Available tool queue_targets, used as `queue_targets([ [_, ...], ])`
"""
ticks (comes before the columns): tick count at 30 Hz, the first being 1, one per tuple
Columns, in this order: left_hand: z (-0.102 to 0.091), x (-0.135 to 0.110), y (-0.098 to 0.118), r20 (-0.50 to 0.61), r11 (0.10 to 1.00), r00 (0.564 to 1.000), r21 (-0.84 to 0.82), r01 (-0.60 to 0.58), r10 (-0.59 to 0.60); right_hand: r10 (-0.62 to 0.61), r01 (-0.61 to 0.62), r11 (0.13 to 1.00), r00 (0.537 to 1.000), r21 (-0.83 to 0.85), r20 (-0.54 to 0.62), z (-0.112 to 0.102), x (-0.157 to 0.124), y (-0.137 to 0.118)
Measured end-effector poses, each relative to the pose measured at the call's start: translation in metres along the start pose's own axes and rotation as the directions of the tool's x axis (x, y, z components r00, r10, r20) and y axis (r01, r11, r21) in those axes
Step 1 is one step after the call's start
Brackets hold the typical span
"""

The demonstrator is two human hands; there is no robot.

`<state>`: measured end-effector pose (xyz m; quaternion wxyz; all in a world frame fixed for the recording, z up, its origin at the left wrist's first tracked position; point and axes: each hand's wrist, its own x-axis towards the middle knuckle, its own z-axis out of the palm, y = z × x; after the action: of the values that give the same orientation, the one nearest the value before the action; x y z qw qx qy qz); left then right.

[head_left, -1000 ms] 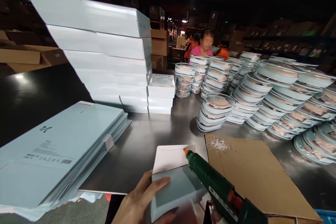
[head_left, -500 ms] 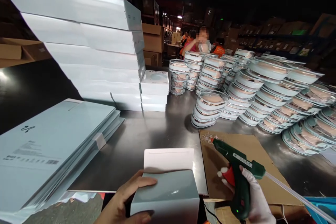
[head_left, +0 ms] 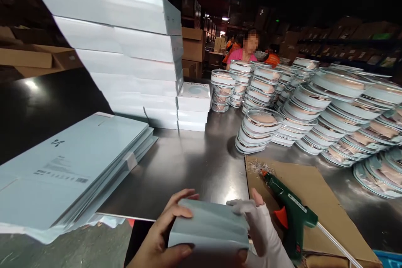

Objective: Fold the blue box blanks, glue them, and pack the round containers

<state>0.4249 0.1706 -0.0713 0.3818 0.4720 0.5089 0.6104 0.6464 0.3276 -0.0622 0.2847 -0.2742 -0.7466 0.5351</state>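
A small pale blue carton sits between both my hands at the near table edge, its flap folded shut. My bare left hand grips its left side, fingers over the top and thumb under the front. My right hand, in a white glove with bare fingertips, presses on its right end. A green glue gun with an orange tip and red trigger lies on a sheet of brown cardboard just right of my right hand, nozzle pointing away.
Flat pale blue carton blanks lie stacked at the left. Finished white boxes tower behind them. Several stacks of round lidded containers fill the right of the steel table. A person in pink works far behind.
My right hand has laid the glue gun down on the cardboard and moved onto the carton. The carton's white flap, open before, is now folded down.
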Motion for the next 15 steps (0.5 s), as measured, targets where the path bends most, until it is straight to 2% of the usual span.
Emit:
queue_targets([
  [2,0.004,-0.003,0.001,-0.092,0.992,0.996,-0.127,-0.017,0.006,-0.047,0.048,0.998,0.998,-0.03,0.046,0.005,-0.008,0.0],
  [4,0.003,-0.003,0.005,-0.085,0.995,0.996,-0.098,-0.035,0.026,-0.091,0.096,0.993,0.992,-0.066,0.086,0.0,-0.021,-0.006],
  [6,-0.003,0.0,0.01,0.046,0.998,0.998,0.048,-0.041,0.039,-0.133,0.147,0.983,0.983,-0.107,0.125,-0.008,-0.03,-0.018],
  [8,-0.008,0.005,0.016,0.189,0.983,0.982,0.176,-0.048,0.014,-0.222,0.255,0.95,0.957,-0.179,0.186,-0.015,-0.033,-0.031],
  [11,-0.014,0.013,0.023,0.244,0.969,0.969,0.245,-0.04,-0.022,-0.329,0.389,0.885,0.912,-0.257,0.246,-0.019,-0.027,-0.046],
  [13,-0.019,0.016,0.026,0.222,0.972,0.975,0.234,-0.029,-0.025,-0.29,0.354,0.902,0.921,-0.247,0.261,-0.021,-0.022,-0.047],
  [15,-0.027,0.017,0.028,0.12,0.979,0.993,0.202,-0.014,-0.01,-0.17,0.202,0.969,0.964,-0.144,0.205,-0.022,-0.019,-0.039],
])
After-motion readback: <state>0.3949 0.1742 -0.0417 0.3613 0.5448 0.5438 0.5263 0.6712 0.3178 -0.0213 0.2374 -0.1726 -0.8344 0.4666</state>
